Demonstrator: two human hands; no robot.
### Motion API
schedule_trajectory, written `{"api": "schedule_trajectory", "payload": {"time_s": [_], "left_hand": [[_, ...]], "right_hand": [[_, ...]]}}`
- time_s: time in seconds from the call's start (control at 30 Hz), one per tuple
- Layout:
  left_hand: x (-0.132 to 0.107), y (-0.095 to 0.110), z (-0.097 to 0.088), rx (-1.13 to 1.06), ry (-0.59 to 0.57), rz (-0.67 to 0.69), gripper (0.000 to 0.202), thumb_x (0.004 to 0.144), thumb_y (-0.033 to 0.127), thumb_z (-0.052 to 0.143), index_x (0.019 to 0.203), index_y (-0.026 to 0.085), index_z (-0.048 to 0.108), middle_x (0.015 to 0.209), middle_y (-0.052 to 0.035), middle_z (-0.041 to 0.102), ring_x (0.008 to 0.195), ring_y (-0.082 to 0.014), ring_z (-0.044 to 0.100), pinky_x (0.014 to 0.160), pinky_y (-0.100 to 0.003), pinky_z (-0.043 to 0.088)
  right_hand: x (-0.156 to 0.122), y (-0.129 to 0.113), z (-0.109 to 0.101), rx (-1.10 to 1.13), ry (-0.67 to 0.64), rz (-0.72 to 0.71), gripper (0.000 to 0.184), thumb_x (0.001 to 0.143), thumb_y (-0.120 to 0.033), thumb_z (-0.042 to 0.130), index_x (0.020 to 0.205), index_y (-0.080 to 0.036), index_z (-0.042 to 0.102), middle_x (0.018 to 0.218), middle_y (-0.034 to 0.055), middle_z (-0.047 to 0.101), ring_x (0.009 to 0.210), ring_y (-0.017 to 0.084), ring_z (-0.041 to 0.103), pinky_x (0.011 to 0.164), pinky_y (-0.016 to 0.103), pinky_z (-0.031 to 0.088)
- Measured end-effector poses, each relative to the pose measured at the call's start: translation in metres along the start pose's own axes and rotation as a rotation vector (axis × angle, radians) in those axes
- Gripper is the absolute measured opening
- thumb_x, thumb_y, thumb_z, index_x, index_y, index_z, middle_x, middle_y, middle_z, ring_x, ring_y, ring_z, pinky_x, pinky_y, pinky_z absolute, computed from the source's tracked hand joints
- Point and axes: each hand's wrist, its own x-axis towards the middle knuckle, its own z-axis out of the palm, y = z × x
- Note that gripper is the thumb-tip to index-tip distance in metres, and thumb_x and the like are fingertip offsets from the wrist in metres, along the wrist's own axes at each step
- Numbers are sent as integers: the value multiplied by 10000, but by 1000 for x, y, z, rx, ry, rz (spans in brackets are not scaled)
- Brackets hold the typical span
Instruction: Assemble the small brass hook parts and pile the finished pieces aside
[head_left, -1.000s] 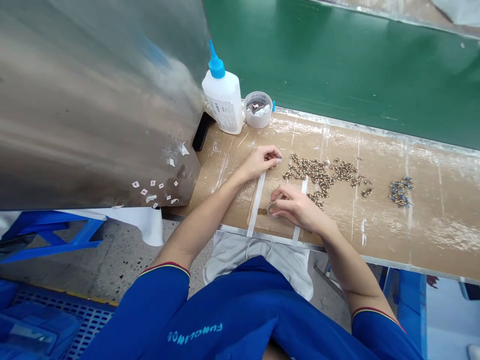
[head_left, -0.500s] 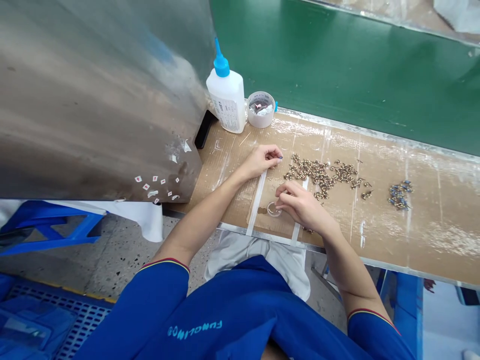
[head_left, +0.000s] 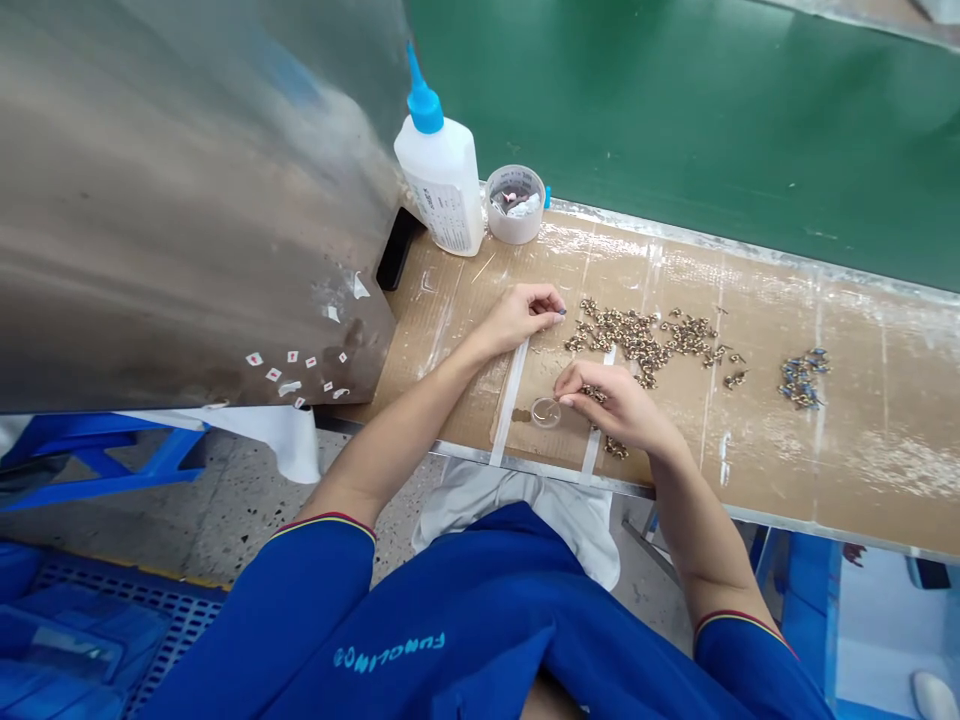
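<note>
My left hand [head_left: 525,313] is pinched closed above the cardboard, with a small dark blue piece [head_left: 562,311] showing at its fingertips. To its right lies a loose pile of small brass-coloured metal eye screws [head_left: 628,335]. My right hand [head_left: 611,398] has thumb and forefinger pressed together just beside a small clear round dish [head_left: 545,412]. Whatever sits between those fingertips is too small to make out. More metal pieces [head_left: 616,448] show under and below the right hand, some covered by it. Farther right is a small group of blue-tipped pieces [head_left: 802,380].
A white bottle with a blue nozzle [head_left: 442,185] stands at the back left, next to a tape roll [head_left: 516,205] holding scraps. A metal panel [head_left: 187,200] rises on the left. Behind the cardboard-covered bench [head_left: 757,470] runs a green surface [head_left: 675,130].
My right hand has drawn slightly right, away from the dish, which now shows more fully. My left hand keeps its pinch beside the pile. The camera view has shifted slightly.
</note>
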Motion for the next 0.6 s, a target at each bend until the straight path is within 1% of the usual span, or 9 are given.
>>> {"api": "schedule_trajectory", "payload": {"time_s": [0.17,0.27,0.37,0.43,0.47,0.5,0.6], "left_hand": [[1,-1,-1,-7,8,0,55,730,173,686,767,133,678,730,-1,649,685,-108,557,699,-251,461],[0,0,-1,-6,16,-4,68,726,183,685,766,129,673,727,-3,649,679,-105,556,689,-246,461],[-2,3,1,-2,10,-8,80,733,194,691,773,126,677,727,-3,653,679,-103,560,686,-242,463],[-4,5,4,-1,-2,-9,83,742,199,696,781,127,682,730,-5,660,682,-102,565,686,-241,466],[-5,6,6,-9,-13,-12,85,748,202,698,785,127,683,731,-7,663,682,-102,567,683,-240,467],[-6,7,8,-22,-28,-16,88,752,206,701,789,128,683,734,-10,667,681,-102,569,678,-240,469],[-9,11,15,-67,-82,-29,95,762,213,714,786,129,678,746,-17,677,675,-101,573,668,-239,474]], "right_hand": [[-1,3,-1,57,89,46,309,1005,-443,560,790,-221,572,822,36,690,763,167,631,733,318,487],[-1,6,-2,109,81,85,335,985,-490,584,790,-217,598,817,41,701,748,165,634,715,316,489],[-2,7,-3,152,62,100,329,966,-493,615,790,-215,624,816,45,712,754,166,649,707,318,495],[-3,7,-5,191,82,99,329,956,-499,630,783,-219,626,811,41,714,756,169,659,703,325,504],[-3,7,-6,212,122,96,328,949,-506,637,783,-223,625,812,38,715,761,171,665,702,329,512],[-3,8,-7,226,189,92,326,942,-513,645,785,-228,623,815,36,717,768,172,670,701,332,519],[-1,13,-8,178,497,85,319,923,-534,664,802,-242,622,822,28,722,798,174,681,726,342,536]]}}
